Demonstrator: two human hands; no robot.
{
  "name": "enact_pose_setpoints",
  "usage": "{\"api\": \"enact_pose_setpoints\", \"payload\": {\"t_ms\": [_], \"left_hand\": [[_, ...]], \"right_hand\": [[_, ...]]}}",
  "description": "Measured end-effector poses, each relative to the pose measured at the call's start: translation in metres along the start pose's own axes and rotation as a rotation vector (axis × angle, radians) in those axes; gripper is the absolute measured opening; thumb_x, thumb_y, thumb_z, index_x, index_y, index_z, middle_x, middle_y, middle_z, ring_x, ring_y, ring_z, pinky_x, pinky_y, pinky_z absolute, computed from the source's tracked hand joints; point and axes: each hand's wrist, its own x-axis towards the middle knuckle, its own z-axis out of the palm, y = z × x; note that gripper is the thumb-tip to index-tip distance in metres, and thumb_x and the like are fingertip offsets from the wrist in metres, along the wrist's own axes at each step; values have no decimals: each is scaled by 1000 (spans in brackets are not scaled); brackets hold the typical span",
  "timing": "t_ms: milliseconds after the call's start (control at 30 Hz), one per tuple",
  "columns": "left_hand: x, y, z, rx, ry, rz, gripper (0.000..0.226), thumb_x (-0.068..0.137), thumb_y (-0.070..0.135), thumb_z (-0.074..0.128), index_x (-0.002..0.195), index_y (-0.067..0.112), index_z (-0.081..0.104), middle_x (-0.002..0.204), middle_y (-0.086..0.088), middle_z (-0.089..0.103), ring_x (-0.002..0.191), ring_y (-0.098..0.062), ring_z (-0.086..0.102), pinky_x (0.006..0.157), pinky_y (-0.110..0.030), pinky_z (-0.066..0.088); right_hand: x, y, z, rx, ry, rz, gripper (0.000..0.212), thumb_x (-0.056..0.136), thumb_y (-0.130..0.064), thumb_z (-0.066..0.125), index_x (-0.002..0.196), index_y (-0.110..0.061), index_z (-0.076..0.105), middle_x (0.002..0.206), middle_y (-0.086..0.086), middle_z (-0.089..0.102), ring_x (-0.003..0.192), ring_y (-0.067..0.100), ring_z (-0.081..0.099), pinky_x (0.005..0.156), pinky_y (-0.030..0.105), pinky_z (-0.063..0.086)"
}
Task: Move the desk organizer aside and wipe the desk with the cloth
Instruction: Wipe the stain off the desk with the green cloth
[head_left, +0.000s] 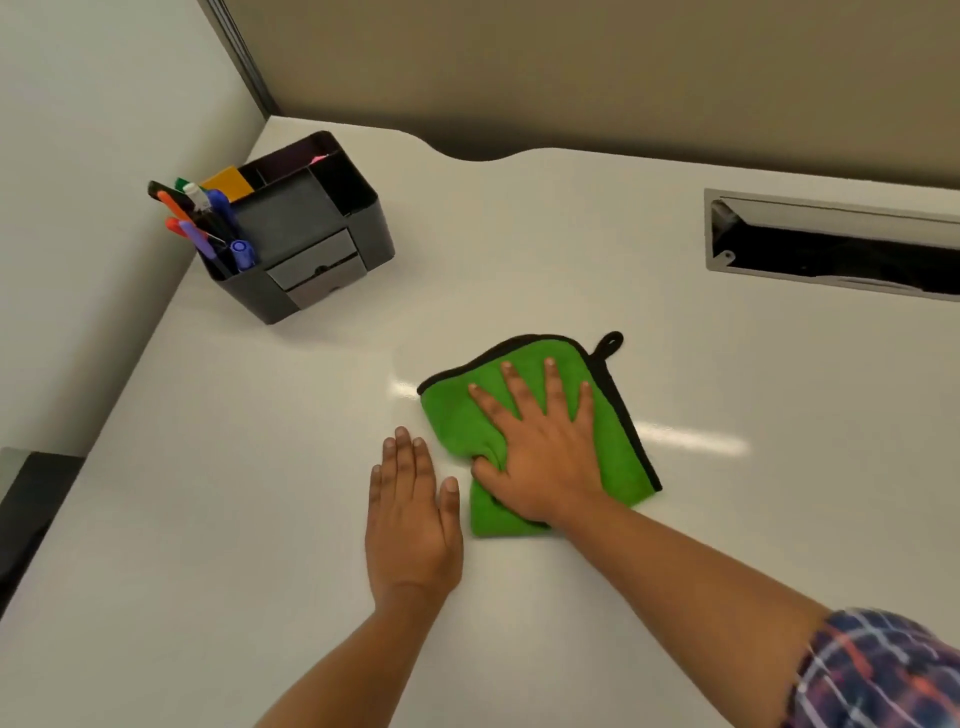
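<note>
A: Right hand (545, 457)?

B: It's lying palm down on the cloth (613, 431), fingers (550, 384) spread wide and flat. The thumb side is bunching a fold of fabric near the cloth's left edge. Pressing rather than gripping.

A: Cloth position?

B: Green with black trim, lying flat around the middle of the worktop (260, 467). Its hanging loop (612, 343) is pointing toward the far edge.

A: Left hand (413, 525)?

B: It's resting flat on the bare worktop just left of the cloth, fingers straight and together, holding nothing. The thumb is sitting just beside the cloth's edge; can't tell if it's touching.

A: Organizer (311, 228)?

B: Black, standing upright by the far left corner, close to the left edge, well apart from both hands. Pens (208, 223) are sticking out of its left compartment, tilting left. A yellow pad (228, 182) is showing behind them. Small drawers are facing the near edge.

A: Anything else?

B: A cable slot (831, 244) is sitting in the worktop toward the far right. A plaid sleeve (883, 675) is showing on the right arm, at the near right.
</note>
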Motion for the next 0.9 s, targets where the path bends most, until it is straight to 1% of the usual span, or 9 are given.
{"api": "enact_pose_setpoints", "payload": {"t_ms": [100,233,433,500,567,667,767,833,900], "left_hand": [[1,-1,2,21,0,-7,70,96,48,-4,152,8,12,162,-4,4,148,-12,-6,120,-35,2],[2,-2,2,34,-5,-6,71,97,48,-2,152,7,15,162,-6,7,148,-13,-3,120,-36,3],[0,-2,2,56,-11,2,73,96,49,-4,152,6,15,162,-6,6,148,-14,-3,120,-35,2],[0,-1,2,69,-12,5,74,96,50,-4,152,6,15,162,-6,5,148,-13,-5,120,-34,1],[0,-1,2,70,-11,2,74,96,50,-4,152,5,15,162,-6,6,148,-14,-4,120,-34,1],[0,0,3,76,-10,-3,74,96,51,-4,152,6,15,162,-6,6,148,-14,-4,120,-34,0],[1,0,4,87,-3,-8,74,96,52,-2,152,6,15,162,-7,7,148,-14,-3,120,-34,1],[1,0,5,87,2,-12,73,97,51,-1,152,6,16,162,-7,8,149,-15,-2,120,-34,2],[2,0,6,90,7,-4,72,97,50,1,151,6,17,162,-8,10,149,-16,0,120,-35,2]], "right_hand": [[14,12,-5,-5,-20,100,87,75,-78,38,154,-49,17,167,0,20,151,47,0,116,71,3],[-26,21,-4,19,-8,168,92,73,-79,42,156,-46,16,168,3,18,150,50,-4,117,70,6],[-184,48,16,7,-45,181,99,70,-83,49,156,-46,18,168,4,16,152,48,-1,115,72,14],[-235,73,19,-47,-78,247,96,74,-86,43,157,-44,20,169,4,16,152,47,1,114,71,14],[-260,108,12,-68,-107,358,95,75,-90,33,157,-43,19,169,4,15,152,47,0,114,71,16],[-245,156,-3,-55,-133,544,98,72,-95,23,156,-49,7,169,3,9,150,51,-2,112,77,15],[-188,180,-12,-29,-86,655,98,68,-97,14,154,-52,0,169,6,5,148,54,-1,112,77,13],[-145,178,-16,-15,-59,659,97,68,-98,15,153,-54,2,169,8,7,147,57,-1,111,79,9],[-113,166,-16,-19,-65,578,94,69,-96,22,152,-56,3,169,9,7,146,58,-3,110,80,4]]}}
